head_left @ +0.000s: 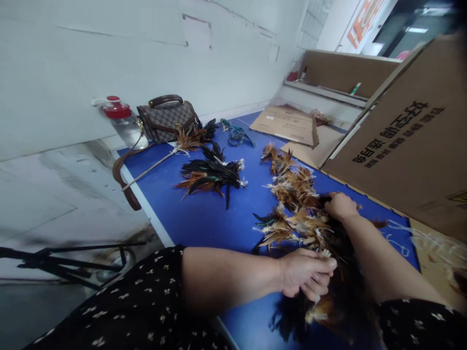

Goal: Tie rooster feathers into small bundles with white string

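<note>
My left hand (310, 273) is closed in a fist around a bundle of feathers, with the pale quill ends (324, 253) poking out above the thumb. Dark feathers (290, 313) show below that fist. Farther up, my right hand (341, 206) has its fingers curled at the right edge of a pile of brown feather bunches (297, 187), on dark feathers; its fingertips are partly hidden. A separate bunch of black and brown feathers (211, 170) lies left of the pile. Behind it, a feather duster (188, 138) has its thin stick handle pointing toward the table's left edge.
On the blue table (204, 223), a brown patterned handbag (168, 119) and a red-lidded bottle (126, 121) stand at the back left. Teal cord (239, 136) lies behind the feathers. A large cardboard box (404, 136) borders the right side, near white string (401, 238). Flat cardboard (284, 125) lies behind.
</note>
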`<action>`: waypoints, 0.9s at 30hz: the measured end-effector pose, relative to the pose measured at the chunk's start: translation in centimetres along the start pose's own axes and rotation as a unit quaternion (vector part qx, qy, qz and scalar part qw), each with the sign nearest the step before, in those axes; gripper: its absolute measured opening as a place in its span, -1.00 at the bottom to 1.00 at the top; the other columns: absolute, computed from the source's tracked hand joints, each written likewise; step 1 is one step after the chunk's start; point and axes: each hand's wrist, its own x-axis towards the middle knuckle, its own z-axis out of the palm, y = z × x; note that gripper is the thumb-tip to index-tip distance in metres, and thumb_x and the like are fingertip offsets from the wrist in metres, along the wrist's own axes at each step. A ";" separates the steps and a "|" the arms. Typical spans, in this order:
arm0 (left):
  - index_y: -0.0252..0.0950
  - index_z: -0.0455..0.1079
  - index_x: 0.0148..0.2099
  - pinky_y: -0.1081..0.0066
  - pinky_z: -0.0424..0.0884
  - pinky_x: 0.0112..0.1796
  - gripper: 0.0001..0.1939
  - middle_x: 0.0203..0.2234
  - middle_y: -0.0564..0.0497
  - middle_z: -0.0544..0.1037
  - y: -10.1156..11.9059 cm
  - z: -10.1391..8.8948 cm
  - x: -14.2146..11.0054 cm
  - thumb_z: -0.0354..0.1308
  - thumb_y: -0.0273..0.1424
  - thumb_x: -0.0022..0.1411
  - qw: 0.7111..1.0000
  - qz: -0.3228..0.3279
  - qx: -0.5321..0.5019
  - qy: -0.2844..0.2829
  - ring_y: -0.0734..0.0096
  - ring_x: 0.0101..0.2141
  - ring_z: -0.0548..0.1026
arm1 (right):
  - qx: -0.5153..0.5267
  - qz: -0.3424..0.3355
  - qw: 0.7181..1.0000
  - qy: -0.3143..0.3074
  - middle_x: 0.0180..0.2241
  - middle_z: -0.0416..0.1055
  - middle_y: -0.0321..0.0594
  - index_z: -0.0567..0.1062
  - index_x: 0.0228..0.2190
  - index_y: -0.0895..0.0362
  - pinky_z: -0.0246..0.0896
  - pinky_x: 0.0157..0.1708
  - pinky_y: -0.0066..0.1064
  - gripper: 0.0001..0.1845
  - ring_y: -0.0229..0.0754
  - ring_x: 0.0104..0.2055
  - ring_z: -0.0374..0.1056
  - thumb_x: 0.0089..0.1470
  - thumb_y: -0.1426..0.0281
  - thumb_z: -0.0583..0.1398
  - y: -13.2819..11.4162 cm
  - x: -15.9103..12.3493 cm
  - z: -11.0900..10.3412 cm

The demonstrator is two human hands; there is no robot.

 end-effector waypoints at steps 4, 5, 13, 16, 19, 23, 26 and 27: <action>-0.16 0.27 -0.28 0.46 -0.23 -0.50 -0.20 -0.63 0.34 0.08 0.1 0.3 -0.6 0.80 0.14 0.01 0.999 0.042 0.009 0.026 0.65 -0.62 -0.07 | 0.018 0.002 0.999 0.036 0.16 0.71 -0.04 0.72 0.12 0.12 0.51 0.40 0.21 -0.59 0.12 0.26 0.63 0.51 0.07 0.44 0.6 -2.7 -1.6; -0.17 0.34 -0.25 0.44 -0.23 -0.50 -0.25 -0.63 0.35 0.08 0.1 0.4 -0.7 0.77 0.16 0.04 0.998 0.056 0.010 0.042 0.64 -0.61 -0.07 | 0.029 0.000 0.998 0.055 0.10 0.73 -0.02 0.74 0.08 0.13 0.51 0.37 0.19 -0.62 0.14 0.22 0.65 0.50 0.10 0.43 1.0 -3.9 -2.4; -0.28 0.49 -0.09 0.43 -0.05 -0.49 -0.46 -0.50 0.23 0.28 0.6 1.5 -1.0 0.51 0.10 0.45 0.973 0.194 -0.044 0.116 0.58 -0.56 0.09 | 0.186 -0.042 0.962 0.195 -0.40 0.70 -0.14 0.78 -0.15 0.09 0.41 -0.42 -0.29 -0.44 -0.04 -0.46 0.57 0.46 -0.15 0.30 3.7 -19.8 -6.6; -0.34 0.53 -0.09 0.44 -0.02 -0.46 -0.37 -0.40 0.16 0.38 0.4 2.0 -1.0 0.58 0.14 0.35 0.962 0.226 -0.016 0.151 0.62 -0.51 0.16 | 0.239 -0.053 0.952 0.183 -0.40 0.72 -0.18 0.77 -0.10 0.09 0.37 -0.54 -0.38 -0.39 -0.15 -0.55 0.51 0.52 -0.19 0.28 2.5 -26.7 -5.9; -0.34 0.52 -0.18 0.46 0.00 -0.42 -0.28 -0.37 0.14 0.39 -0.3 2.5 -1.1 0.69 0.20 0.17 0.962 0.219 0.032 0.161 0.63 -0.45 0.18 | 0.322 -0.033 0.922 0.213 -0.38 0.75 -0.19 0.78 -0.11 0.08 0.39 -0.55 -0.45 -0.44 -0.18 -0.55 0.54 0.46 -0.17 0.38 0.1 -31.8 -4.7; -0.35 0.62 -0.17 0.43 0.00 -0.39 -0.25 -0.48 0.25 0.21 -1.2 2.7 -1.3 0.77 0.20 0.02 0.971 0.210 0.065 0.092 0.60 -0.44 0.11 | 0.303 -0.068 0.905 0.292 -0.33 0.78 -0.16 0.82 -0.17 0.08 0.51 -0.44 -0.46 -0.54 -0.15 -0.46 0.64 0.48 -0.05 0.38 -3.1 -35.1 -3.6; -0.37 0.68 -0.17 0.41 0.17 -0.34 -0.35 -0.44 0.12 0.41 -1.4 2.5 -1.4 0.68 0.16 0.22 0.967 0.217 0.101 0.088 0.53 -0.40 0.26 | 0.305 -0.078 0.899 0.303 -0.33 0.77 -0.17 0.83 -0.15 0.08 0.51 -0.42 -0.45 -0.59 -0.17 -0.45 0.63 0.51 0.01 0.38 -4.1 -36.0 -3.4; -0.36 0.67 -0.20 0.40 0.29 -0.27 -0.40 -0.39 0.04 0.52 -1.4 2.4 -1.3 0.64 0.14 0.29 0.963 0.227 0.111 0.089 0.49 -0.34 0.38 | 0.312 -0.081 0.900 0.293 -0.32 0.78 -0.17 0.83 -0.14 0.07 0.54 -0.38 -0.44 -0.58 -0.16 -0.43 0.65 0.52 0.01 0.37 -4.2 -36.2 -3.5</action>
